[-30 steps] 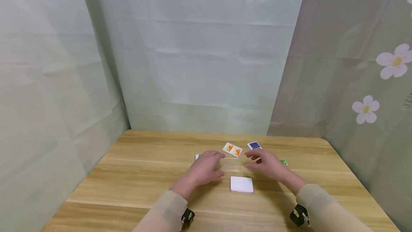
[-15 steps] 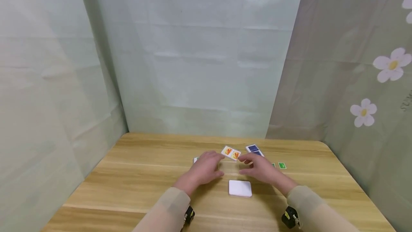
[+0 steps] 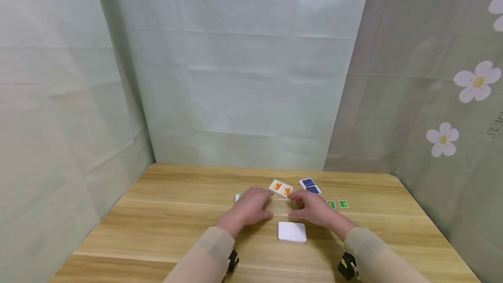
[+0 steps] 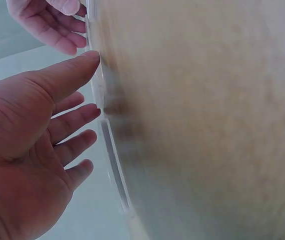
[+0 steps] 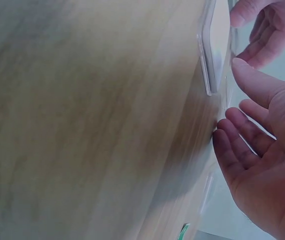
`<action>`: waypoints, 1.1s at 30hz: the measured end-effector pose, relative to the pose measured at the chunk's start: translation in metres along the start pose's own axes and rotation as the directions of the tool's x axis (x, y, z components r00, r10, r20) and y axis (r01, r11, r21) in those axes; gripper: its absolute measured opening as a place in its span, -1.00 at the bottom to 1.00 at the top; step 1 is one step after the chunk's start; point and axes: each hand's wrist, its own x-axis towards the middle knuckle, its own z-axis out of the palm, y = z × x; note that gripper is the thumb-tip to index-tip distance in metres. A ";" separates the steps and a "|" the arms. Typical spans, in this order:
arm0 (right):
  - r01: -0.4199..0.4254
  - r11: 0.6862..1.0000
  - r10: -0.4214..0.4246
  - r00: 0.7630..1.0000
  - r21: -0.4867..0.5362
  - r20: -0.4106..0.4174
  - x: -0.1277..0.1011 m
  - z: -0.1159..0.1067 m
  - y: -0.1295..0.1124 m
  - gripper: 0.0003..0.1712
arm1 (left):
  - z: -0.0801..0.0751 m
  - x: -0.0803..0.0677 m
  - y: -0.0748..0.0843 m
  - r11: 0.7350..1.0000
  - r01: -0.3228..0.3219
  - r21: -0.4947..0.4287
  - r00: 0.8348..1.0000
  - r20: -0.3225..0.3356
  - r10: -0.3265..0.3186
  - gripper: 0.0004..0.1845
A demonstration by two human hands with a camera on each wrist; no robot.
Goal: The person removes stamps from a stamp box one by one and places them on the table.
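Resting on the wooden surface [image 3: 165, 213], the two hands met at either end of a clear plastic case [image 3: 280, 205] that lay between them. The case looked almost invisible from the head view: a thin, see-through rectangle, its outline showing only as faint pale edges against the wood grain. The wrist views showed it better, as a transparent slab with a rounded corner and a glassy rim, though both were blurred. The left hand [image 3: 250, 206] had its fingers extended, with the thumb tip touching the case's edge and the other fingers spread loosely beside it; its grip was released, not closed round anything. The right hand [image 3: 313, 208] mirrored it from the other end, fingers relaxed and only slightly bent, fingertips at the case's edge, its grip likewise released.

Just in front of the case, nearer the person, lay a white card stack [image 3: 292, 232], flat and square to the surface edge. Just beyond the hands sat an orange-pictured card [image 3: 280, 188], tilted, and beside it a blue card [image 3: 309, 185]. Two small green cards [image 3: 338, 204] lay to the right of the right hand, and another green-edged card [image 3: 238, 196] peeked out by the left hand's fingers.
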 end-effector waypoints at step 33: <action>0.019 0.998 -0.019 1.000 -0.062 -0.007 0.003 -0.011 0.001 -0.36 | -0.014 0.006 0.005 0.991 -0.079 -0.108 0.997 -0.004 0.079 -0.41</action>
